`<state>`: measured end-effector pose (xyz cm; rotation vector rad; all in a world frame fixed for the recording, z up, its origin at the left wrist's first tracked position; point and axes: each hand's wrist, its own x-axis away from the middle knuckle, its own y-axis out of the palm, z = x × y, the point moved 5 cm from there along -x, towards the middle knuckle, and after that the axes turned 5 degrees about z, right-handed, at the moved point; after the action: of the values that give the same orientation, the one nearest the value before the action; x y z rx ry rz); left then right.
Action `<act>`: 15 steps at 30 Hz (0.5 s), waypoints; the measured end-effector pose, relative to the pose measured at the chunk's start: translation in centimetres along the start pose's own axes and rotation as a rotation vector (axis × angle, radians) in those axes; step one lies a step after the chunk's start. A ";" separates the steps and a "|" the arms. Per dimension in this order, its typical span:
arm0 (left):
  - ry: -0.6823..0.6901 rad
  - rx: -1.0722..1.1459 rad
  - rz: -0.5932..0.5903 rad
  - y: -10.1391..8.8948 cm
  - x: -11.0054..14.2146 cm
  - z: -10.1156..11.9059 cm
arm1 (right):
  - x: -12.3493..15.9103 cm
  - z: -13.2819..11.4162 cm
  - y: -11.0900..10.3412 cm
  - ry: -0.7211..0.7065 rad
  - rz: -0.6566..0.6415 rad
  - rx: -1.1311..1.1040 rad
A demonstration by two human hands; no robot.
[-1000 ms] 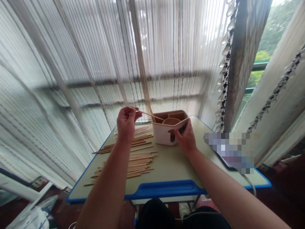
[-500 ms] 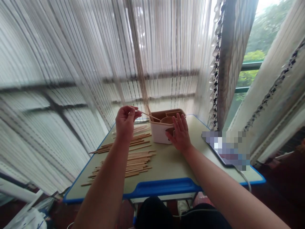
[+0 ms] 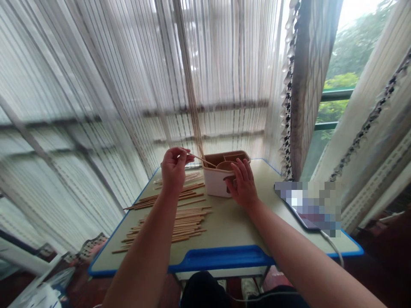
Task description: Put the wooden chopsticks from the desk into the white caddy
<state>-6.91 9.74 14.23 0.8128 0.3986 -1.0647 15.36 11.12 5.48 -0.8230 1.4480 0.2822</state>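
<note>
My left hand (image 3: 175, 166) pinches a thin wooden chopstick (image 3: 205, 161), which slants down to the right into a storage box (image 3: 215, 182). The box is white outside and brown inside, with dividers; it stands upright at the back of the table. My right hand (image 3: 244, 183) rests against its front right side, fingers bent at the rim and thumb on the front face. More chopsticks (image 3: 189, 222) lie in loose rows left of and in front of the box, partly hidden by my left forearm. A thin stick leans in the box's left corner.
The pale table has a blue edge (image 3: 227, 256). A tablet-like device (image 3: 308, 220), partly pixelated, lies at the right with a white cable (image 3: 334, 246). Clear-wrapped sticks (image 3: 192, 176) lie at the back left. Sheer curtains (image 3: 224, 77) hang behind the table.
My right hand's fingers have gone from spread to bent closer together at the box. My left hand keeps the chopstick at the box's opening. The whole view has shifted slightly.
</note>
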 end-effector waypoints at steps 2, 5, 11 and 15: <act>0.037 -0.067 -0.018 0.0 0.1 0.0 | -0.1 0.0 -0.1 -0.001 0.010 -0.010; 0.088 -0.193 -0.068 0.2 0.4 -0.3 | -0.2 -0.1 -0.3 -0.003 0.021 -0.017; 0.144 -0.363 -0.133 0.9 0.7 -2.1 | -0.2 -0.3 -0.1 0.001 0.026 -0.013; 0.274 -0.513 -0.161 1.1 0.8 -2.8 | -0.2 -0.3 0.0 -0.008 0.017 0.001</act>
<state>-5.32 11.59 12.34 0.4682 0.9396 -0.9390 15.05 10.98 5.69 -0.8083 1.4480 0.2968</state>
